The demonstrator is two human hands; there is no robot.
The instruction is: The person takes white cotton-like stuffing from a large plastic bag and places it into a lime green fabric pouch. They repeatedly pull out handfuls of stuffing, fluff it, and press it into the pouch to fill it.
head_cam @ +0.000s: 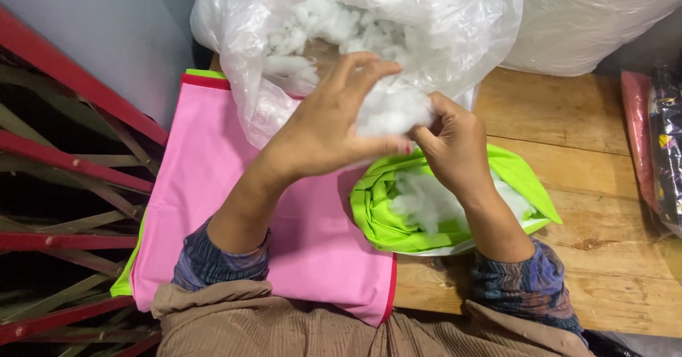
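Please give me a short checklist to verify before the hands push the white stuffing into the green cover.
1. Both hands grip the stuffing: left hand and right hand pinch one white clump: ok.
2. Green cover mouth open below the clump: ok, stuffing already shows inside.
3. Clear plastic bag of stuffing close by and open: ok.
4. Pink fabric lies flat on the wooden table: ok.
5. How full the cover is: cannot tell.
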